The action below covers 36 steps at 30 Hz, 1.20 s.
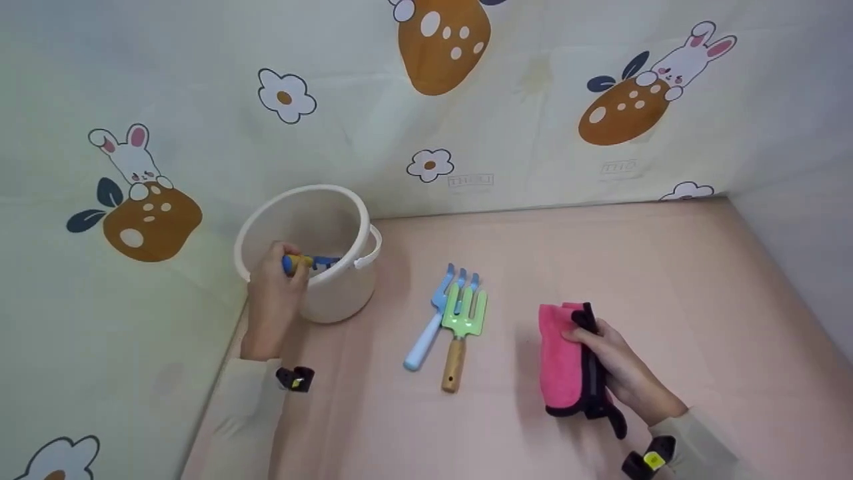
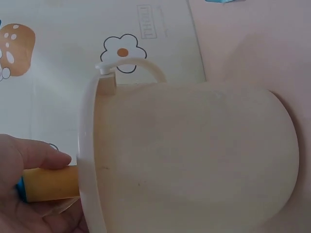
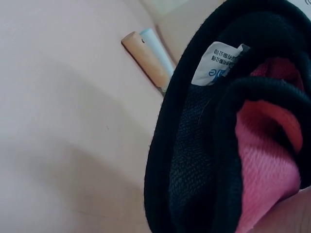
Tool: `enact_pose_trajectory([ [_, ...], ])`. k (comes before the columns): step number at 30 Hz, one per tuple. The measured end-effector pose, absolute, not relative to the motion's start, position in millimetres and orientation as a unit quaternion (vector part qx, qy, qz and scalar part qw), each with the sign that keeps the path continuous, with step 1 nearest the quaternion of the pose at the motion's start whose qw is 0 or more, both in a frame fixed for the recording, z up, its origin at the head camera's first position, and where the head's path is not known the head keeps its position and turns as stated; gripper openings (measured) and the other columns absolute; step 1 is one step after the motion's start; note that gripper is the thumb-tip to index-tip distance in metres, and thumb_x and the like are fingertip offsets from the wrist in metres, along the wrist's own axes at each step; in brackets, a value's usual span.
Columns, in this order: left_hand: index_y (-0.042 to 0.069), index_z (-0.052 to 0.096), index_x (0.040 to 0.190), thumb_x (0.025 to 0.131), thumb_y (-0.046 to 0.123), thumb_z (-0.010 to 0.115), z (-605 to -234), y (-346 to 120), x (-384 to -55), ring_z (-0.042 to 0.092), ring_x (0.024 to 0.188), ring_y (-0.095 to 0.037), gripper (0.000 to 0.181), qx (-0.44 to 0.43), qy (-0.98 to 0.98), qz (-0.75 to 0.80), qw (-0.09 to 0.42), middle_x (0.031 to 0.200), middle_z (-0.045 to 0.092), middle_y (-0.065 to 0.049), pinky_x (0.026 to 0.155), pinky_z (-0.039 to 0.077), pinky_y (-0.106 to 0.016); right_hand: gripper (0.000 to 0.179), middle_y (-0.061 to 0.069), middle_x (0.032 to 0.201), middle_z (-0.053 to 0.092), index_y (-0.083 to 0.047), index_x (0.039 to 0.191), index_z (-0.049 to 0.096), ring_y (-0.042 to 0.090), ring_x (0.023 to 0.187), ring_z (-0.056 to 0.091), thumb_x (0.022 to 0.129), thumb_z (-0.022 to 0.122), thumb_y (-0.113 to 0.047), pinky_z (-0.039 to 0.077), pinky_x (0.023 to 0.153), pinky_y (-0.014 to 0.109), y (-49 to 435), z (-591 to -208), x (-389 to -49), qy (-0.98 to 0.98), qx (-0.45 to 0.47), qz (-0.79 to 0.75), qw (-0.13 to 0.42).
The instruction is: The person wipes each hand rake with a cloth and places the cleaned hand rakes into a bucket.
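Note:
My left hand is at the near rim of a white bucket on the left, gripping a small garden tool by its yellow, blue-ended handle. The tool's blue head lies inside the bucket's opening, partly hidden by the rim. In the left wrist view, thumb and fingers are round the yellow handle beside the rim. My right hand holds a folded pink cloth with black edging above the table. A white label shows on the cloth's dark side.
Between the hands, a green hand fork with a wooden handle overlaps a light-blue hand rake on the pale pink tabletop. A patterned wall covering rises behind and along the left, close to the bucket.

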<state>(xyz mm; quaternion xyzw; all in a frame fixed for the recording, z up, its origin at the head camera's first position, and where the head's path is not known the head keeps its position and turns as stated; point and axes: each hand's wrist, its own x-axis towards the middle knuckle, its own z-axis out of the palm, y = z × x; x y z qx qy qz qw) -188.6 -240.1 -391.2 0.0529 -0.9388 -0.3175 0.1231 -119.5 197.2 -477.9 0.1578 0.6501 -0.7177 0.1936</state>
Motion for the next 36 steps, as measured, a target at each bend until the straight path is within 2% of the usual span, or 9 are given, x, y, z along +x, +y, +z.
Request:
enact_pose_trajectory([
  [8,-0.001,0.046,0.116,0.094,0.009,0.047,-399.6,-239.4,-193.0,0.052,0.092,-0.030,0.024,0.038,-0.946,-0.304,0.106,0.110,0.054,-0.021,0.077,0.045,-0.041,0.055,0.000,0.094,0.060,0.002,0.129,0.028,0.010,0.084,0.061,0.090,0.058,-0.021,0.050,0.074,0.025,199.3,-480.0,-119.4,0.640,0.146,-0.725,0.206],
  [13,-0.003,0.045,0.122,0.095,0.009,0.047,-401.0,-238.3,-195.7,0.052,0.101,-0.033,0.029,0.034,-0.946,-0.304,0.110,0.116,0.053,-0.024,0.086,0.046,-0.047,0.059,0.000,0.094,0.060,0.003,0.134,0.024,0.009,0.084,0.060,0.091,0.057,-0.022,0.050,0.074,0.025,200.0,-480.1,-119.1,0.637,0.140,-0.727,0.214],
  [20,-0.002,0.047,0.124,0.095,0.015,0.046,-398.8,-237.4,-193.5,0.053,0.092,-0.030,0.033,0.029,-0.946,-0.296,0.129,0.114,0.055,-0.022,0.078,0.046,-0.043,0.065,0.000,0.094,0.061,0.004,0.138,0.021,0.010,0.085,0.061,0.091,0.057,-0.022,0.050,0.074,0.025,200.1,-478.6,-119.0,0.633,0.136,-0.729,0.220],
  [26,-0.002,0.051,0.121,0.095,0.021,0.047,-390.3,-238.9,-183.8,0.057,0.086,-0.034,0.035,0.021,-0.955,-0.254,0.155,0.109,0.057,-0.023,0.073,0.047,-0.046,0.066,0.001,0.093,0.062,0.004,0.138,0.022,0.012,0.084,0.062,0.090,0.058,-0.024,0.051,0.074,0.026,200.2,-479.9,-118.3,0.640,0.141,-0.722,0.221],
  [33,-0.004,0.049,0.121,0.095,0.020,0.049,-374.1,-233.0,-166.9,0.055,0.104,-0.042,0.035,0.035,-0.960,-0.229,0.155,0.117,0.055,-0.024,0.090,0.041,-0.055,0.066,0.000,0.092,0.063,0.001,0.138,0.022,0.013,0.083,0.063,0.091,0.059,-0.028,0.051,0.073,0.028,199.7,-482.0,-117.8,0.622,0.151,-0.736,0.223],
  [36,-0.006,0.051,0.117,0.093,0.016,0.052,-370.4,-224.5,-160.8,0.052,0.105,-0.042,0.032,0.021,-0.956,-0.226,0.185,0.115,0.055,-0.026,0.088,0.039,-0.057,0.067,0.000,0.092,0.063,-0.003,0.139,0.021,0.013,0.083,0.063,0.091,0.058,-0.031,0.051,0.073,0.030,199.2,-482.7,-118.2,0.615,0.156,-0.739,0.226],
])
